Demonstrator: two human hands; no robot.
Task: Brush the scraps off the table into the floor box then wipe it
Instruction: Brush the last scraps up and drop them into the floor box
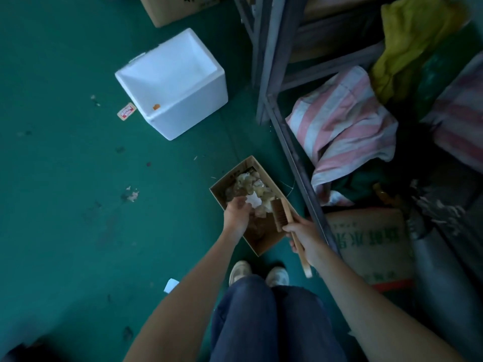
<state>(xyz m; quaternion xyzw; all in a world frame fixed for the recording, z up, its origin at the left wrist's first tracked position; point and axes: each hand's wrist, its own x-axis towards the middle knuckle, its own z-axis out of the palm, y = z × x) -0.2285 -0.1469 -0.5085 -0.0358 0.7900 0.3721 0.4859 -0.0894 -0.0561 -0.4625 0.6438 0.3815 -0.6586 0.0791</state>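
**Scraps at the floor box, brush in hand**

Obs.: Small open cardboard box (pixel 264 247) sits on the green floor (pixel 78 178), just ahead of the person's shoes and close beside the foot of a metal rack (pixel 292 152). It holds a loose heap of pale scraps (pixel 251 184). The table is not in view.

Hands: right hand (pixel 304 236) is wrapped round the handle of a wooden brush (pixel 278 214), with the bristle head over the box's near right rim. Left hand (pixel 237 214) reaches into the box with fingers curled downward beside a white scrap. I cannot tell whether it holds anything. The hands are near each other but not touching.

Handling (judgement): the scraps look light, crumpled and loose, so they are likely to scatter if flicked; short strokes should suit. The brush looks stiff and light, and a mid-handle grip gives control. The thin-walled box would probably slide or tip if knocked, so steady it by the rim.

Also present: a white foam box (pixel 177 82), well apart.
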